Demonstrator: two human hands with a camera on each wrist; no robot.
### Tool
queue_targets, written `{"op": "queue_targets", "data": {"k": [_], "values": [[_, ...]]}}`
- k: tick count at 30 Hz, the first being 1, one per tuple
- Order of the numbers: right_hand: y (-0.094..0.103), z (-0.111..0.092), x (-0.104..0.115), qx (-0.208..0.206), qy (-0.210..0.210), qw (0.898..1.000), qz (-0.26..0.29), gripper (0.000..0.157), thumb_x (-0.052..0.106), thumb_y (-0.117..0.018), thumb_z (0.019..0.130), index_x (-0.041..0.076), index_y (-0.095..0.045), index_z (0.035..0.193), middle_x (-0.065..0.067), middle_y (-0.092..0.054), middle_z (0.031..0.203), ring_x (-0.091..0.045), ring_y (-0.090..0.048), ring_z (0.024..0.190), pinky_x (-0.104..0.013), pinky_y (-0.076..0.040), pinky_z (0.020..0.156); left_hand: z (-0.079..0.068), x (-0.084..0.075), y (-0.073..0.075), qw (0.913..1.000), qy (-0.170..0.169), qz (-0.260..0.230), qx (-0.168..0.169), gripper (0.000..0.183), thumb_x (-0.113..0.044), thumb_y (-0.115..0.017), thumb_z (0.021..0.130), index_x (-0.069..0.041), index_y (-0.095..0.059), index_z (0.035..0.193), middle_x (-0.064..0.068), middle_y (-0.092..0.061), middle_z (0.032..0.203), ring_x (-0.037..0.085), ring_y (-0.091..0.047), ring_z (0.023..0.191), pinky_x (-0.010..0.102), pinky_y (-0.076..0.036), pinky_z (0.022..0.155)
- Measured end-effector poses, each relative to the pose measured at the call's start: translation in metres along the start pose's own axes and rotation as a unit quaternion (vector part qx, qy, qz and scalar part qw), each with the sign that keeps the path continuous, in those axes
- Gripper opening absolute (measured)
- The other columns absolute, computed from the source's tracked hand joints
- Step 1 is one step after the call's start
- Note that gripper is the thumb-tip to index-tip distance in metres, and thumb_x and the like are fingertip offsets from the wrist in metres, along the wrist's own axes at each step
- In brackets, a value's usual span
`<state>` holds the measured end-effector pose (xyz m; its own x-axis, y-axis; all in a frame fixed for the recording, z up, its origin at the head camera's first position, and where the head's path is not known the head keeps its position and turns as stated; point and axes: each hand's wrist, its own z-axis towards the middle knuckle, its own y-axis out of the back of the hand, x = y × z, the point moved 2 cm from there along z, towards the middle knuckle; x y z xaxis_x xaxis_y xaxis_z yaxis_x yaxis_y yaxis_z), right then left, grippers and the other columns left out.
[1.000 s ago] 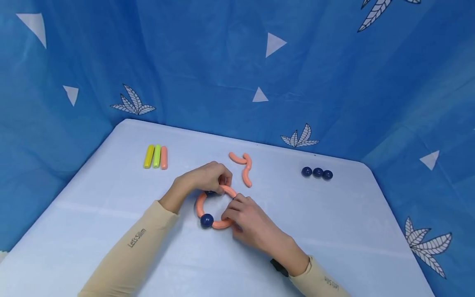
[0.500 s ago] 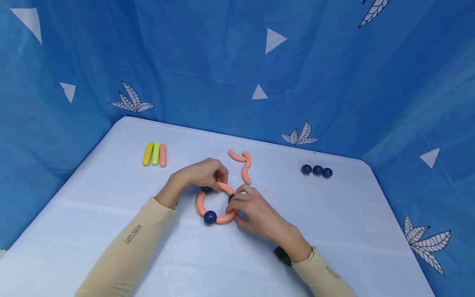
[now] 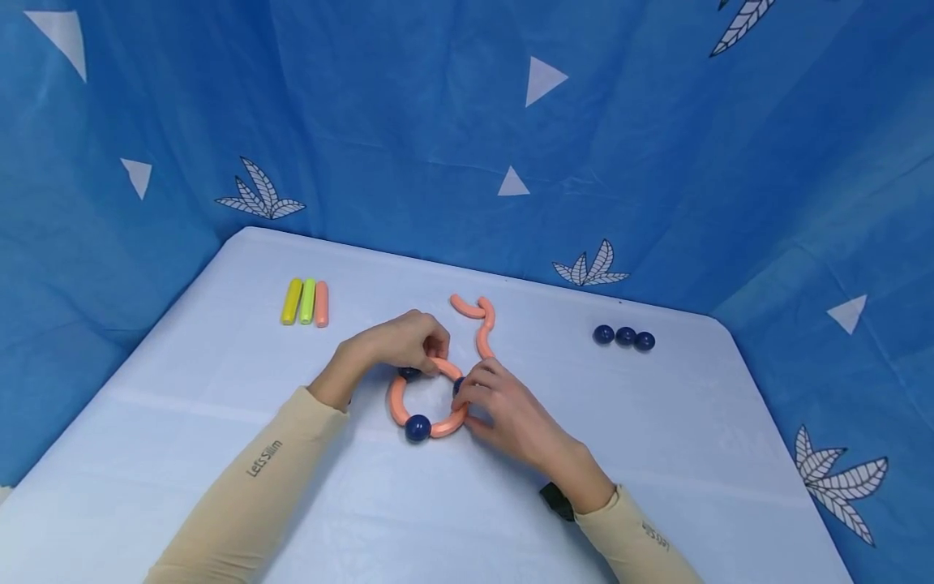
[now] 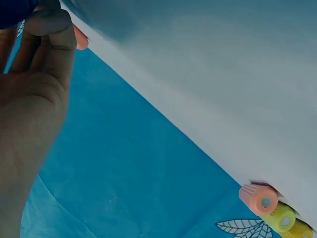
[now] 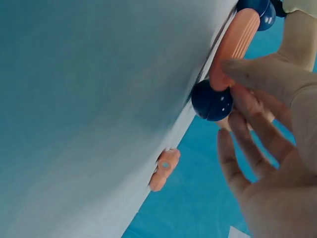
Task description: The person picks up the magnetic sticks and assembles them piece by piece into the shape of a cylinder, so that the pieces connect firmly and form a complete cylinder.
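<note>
On the white table, curved orange rods and blue balls form a small ring. Its left rod (image 3: 397, 401) and near rod (image 3: 448, 424) meet at a blue ball (image 3: 417, 428). My left hand (image 3: 410, 339) pinches the far rod (image 3: 447, 367) of the ring, beside another ball (image 3: 409, 373) partly hidden under the hand. From the right, my right hand (image 3: 511, 412) pinches the near rod close to the right-hand ball (image 3: 458, 386). The right wrist view shows my thumb on the orange rod (image 5: 237, 44), with a ball (image 5: 212, 100) at its end.
Behind the ring lie loose curved orange rods (image 3: 485, 334), close to my right fingers. Straight yellow (image 3: 292, 302), lime (image 3: 308, 302) and orange (image 3: 322, 304) rods lie side by side at back left. Three blue balls (image 3: 625, 336) sit in a row at back right.
The near side of the ring has shifted a little to the right, along with my right hand. My left hand keeps its pinch on the far rod.
</note>
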<state>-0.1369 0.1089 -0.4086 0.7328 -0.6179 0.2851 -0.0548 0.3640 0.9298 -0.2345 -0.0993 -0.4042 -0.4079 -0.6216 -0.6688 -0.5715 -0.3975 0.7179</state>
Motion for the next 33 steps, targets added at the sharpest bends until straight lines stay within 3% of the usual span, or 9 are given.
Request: {"op": "queue_targets", "data": {"k": [6, 13, 16, 22, 27, 30, 31, 33], "values": [[0.003, -0.001, -0.003, -0.032, -0.107, 0.993, 0.036, 0.022, 0.014, -0.084, 0.09, 0.016, -0.077, 0.111, 0.004, -0.07, 0.111, -0.014, -0.062, 0.106, -0.034, -0.058, 0.09, -0.002, 0.007, 0.007, 0.9948, 0.091, 0.006, -0.045, 0.015, -0.012, -0.085, 0.086, -0.012, -0.07, 0.084, 0.002, -0.062, 0.076, 0.016, -0.056, 0.068, 0.027, -0.045, 0.063], [0.003, 0.0, -0.012, -0.055, -0.196, 0.977, 0.066, 0.038, 0.01, -0.083, 0.091, 0.013, -0.071, 0.127, -0.004, -0.069, 0.114, -0.021, -0.066, 0.103, -0.037, -0.059, 0.089, -0.01, 0.012, 0.014, 0.9754, 0.213, -0.023, -0.051, 0.02, -0.018, -0.086, 0.087, -0.008, -0.068, 0.09, 0.006, -0.062, 0.083, 0.016, -0.061, 0.06, 0.027, -0.049, 0.058], [0.003, 0.001, -0.016, -0.048, -0.219, 0.971, 0.082, 0.041, 0.013, -0.083, 0.092, 0.01, -0.068, 0.13, -0.006, -0.069, 0.112, -0.021, -0.066, 0.1, -0.037, -0.059, 0.088, -0.011, 0.011, 0.015, 0.9693, 0.236, -0.037, -0.059, 0.021, -0.018, -0.085, 0.088, -0.006, -0.068, 0.09, 0.008, -0.065, 0.08, 0.016, -0.065, 0.055, 0.028, -0.052, 0.057], [0.003, 0.013, -0.013, -0.026, -0.216, 0.967, 0.133, 0.055, 0.029, -0.083, 0.094, 0.006, -0.061, 0.139, -0.012, -0.067, 0.118, -0.025, -0.066, 0.103, -0.042, -0.058, 0.089, -0.01, 0.009, 0.015, 0.9591, 0.264, -0.036, -0.095, 0.022, -0.018, -0.084, 0.089, -0.004, -0.067, 0.091, 0.009, -0.067, 0.081, 0.015, -0.066, 0.053, 0.025, -0.052, 0.052], [-0.004, 0.03, -0.003, -0.014, -0.226, 0.968, 0.103, 0.071, 0.034, -0.092, 0.084, 0.006, -0.06, 0.141, -0.011, -0.065, 0.119, -0.024, -0.062, 0.098, -0.04, -0.053, 0.082, -0.013, 0.013, 0.02, 0.9545, 0.272, -0.028, -0.12, 0.022, -0.022, -0.081, 0.092, -0.005, -0.068, 0.09, 0.008, -0.067, 0.08, 0.016, -0.065, 0.058, 0.025, -0.049, 0.053], [-0.007, 0.031, 0.002, -0.016, -0.245, 0.967, 0.071, 0.073, 0.033, -0.097, 0.077, 0.007, -0.065, 0.137, -0.01, -0.066, 0.124, -0.024, -0.064, 0.102, -0.042, -0.055, 0.085, -0.023, 0.021, 0.033, 0.9474, 0.258, -0.009, -0.189, 0.023, -0.026, -0.078, 0.095, -0.006, -0.069, 0.088, 0.008, -0.065, 0.079, 0.019, -0.062, 0.066, 0.029, -0.049, 0.059], [-0.008, 0.03, 0.003, -0.018, -0.248, 0.966, 0.063, 0.07, 0.033, -0.097, 0.076, 0.007, -0.067, 0.135, -0.011, -0.066, 0.127, -0.025, -0.065, 0.105, -0.044, -0.056, 0.088, -0.028, 0.025, 0.039, 0.9383, 0.258, 0.005, -0.23, 0.023, -0.025, -0.077, 0.095, -0.006, -0.068, 0.087, 0.009, -0.065, 0.079, 0.021, -0.061, 0.068, 0.032, -0.048, 0.061], [-0.01, 0.03, 0.003, -0.021, -0.249, 0.967, 0.058, 0.061, 0.031, -0.097, 0.077, 0.008, -0.072, 0.127, -0.013, -0.065, 0.136, -0.029, -0.065, 0.117, -0.048, -0.056, 0.096, -0.043, 0.035, 0.053, 0.9091, 0.265, 0.036, -0.32, 0.023, -0.02, -0.075, 0.096, -0.002, -0.068, 0.084, 0.014, -0.066, 0.077, 0.027, -0.063, 0.07, 0.037, -0.05, 0.064]]}}
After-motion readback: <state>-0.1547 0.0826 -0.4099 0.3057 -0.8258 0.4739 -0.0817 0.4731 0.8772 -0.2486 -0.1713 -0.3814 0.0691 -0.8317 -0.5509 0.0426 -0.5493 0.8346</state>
